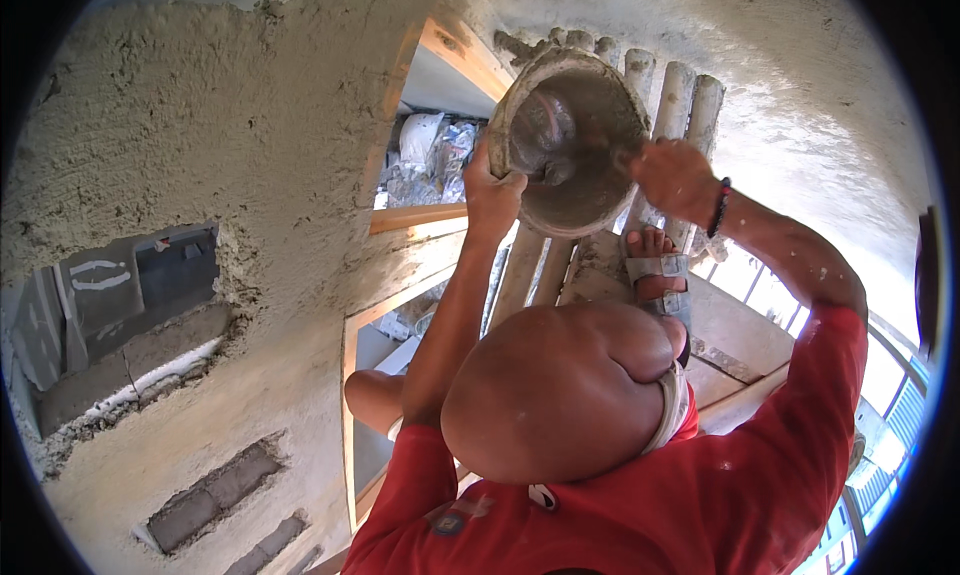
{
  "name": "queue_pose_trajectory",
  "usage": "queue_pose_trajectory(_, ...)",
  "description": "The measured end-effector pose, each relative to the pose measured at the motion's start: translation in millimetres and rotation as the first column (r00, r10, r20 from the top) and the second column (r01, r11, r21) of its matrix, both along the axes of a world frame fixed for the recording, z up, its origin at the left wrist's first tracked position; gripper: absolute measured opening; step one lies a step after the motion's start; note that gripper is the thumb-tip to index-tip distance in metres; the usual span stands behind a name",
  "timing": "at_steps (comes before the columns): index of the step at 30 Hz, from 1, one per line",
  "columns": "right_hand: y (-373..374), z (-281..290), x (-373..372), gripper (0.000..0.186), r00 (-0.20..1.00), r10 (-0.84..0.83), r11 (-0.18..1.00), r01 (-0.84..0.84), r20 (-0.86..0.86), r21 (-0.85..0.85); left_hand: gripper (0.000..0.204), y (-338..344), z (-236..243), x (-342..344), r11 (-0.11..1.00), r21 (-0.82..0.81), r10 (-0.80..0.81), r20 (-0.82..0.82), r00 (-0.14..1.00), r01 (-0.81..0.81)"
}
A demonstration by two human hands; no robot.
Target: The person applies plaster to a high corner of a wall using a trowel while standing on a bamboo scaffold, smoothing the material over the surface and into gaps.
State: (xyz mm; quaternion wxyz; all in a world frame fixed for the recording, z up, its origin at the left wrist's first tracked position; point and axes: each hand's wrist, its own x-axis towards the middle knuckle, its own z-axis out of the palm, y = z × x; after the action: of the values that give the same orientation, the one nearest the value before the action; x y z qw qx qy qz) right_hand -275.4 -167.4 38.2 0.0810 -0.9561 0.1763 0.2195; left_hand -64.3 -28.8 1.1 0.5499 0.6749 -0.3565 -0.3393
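A round bucket (622,210) crusted with grey mortar is tilted so that its mouth faces me, and wet grey mix coats its inside. My left hand (492,193) grips the bucket's left rim, thumb over the edge. At the opposite rim my right hand (677,180) is closed, its fingertips reaching just inside the mouth. Something blurred and grey shows by those fingers; what they hold cannot be made out. A dark band circles my right wrist. Splashes of pale mix dot my right forearm.
Under the bucket run several mortar-caked wooden poles (675,103). My sandalled foot (655,267) rests on boards, below the right hand. A rough plastered wall (300,165) with recesses and wood-framed openings (490,60) stands left; railings (880,415) lie at the right.
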Motion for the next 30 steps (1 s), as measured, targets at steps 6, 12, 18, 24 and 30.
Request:
queue_pose_trajectory(6, 5.7, -27.8, -6.3, 0.038, 0.97, -0.121, 0.983, 0.147, 0.21, -0.113, 0.055, -8.4, -15.4, -12.1, 1.0, -0.027, 0.019, 0.114, 0.993, -0.016)
queue_pose_trajectory(12, 3.7, -23.8, -8.3, 0.042, 0.966, -0.164, 0.986, 0.154, 0.198, 0.063, 0.066, -10.7, -7.8, -10.7, 1.0, 0.007, -0.009, 0.159, 0.987, 0.008)
queue_pose_trajectory(18, 7.7, -22.9, -9.9, 0.045, 0.988, -0.128, 0.986, 0.116, 0.091, 0.122, 0.069, -12.5, -11.1, -15.9, 1.0, -0.023, 0.011, 0.322, 0.947, -0.004)
queue_pose_trajectory(24, -26.4, 17.1, 13.9, 0.043, 0.944, -0.193, 0.981, 0.181, 0.269, 0.069, 0.068, -14.7, 11.0, -25.9, 0.999, -0.049, 0.034, 0.512, 0.858, -0.01)
queue_pose_trajectory(30, -65.6, 23.0, 50.7, 0.038, 0.967, -0.162, 0.902, 0.225, -0.195, 0.369, 0.071, -12.3, 22.2, -27.4, 0.99, -0.127, 0.031, 0.586, 0.81, 0.054)
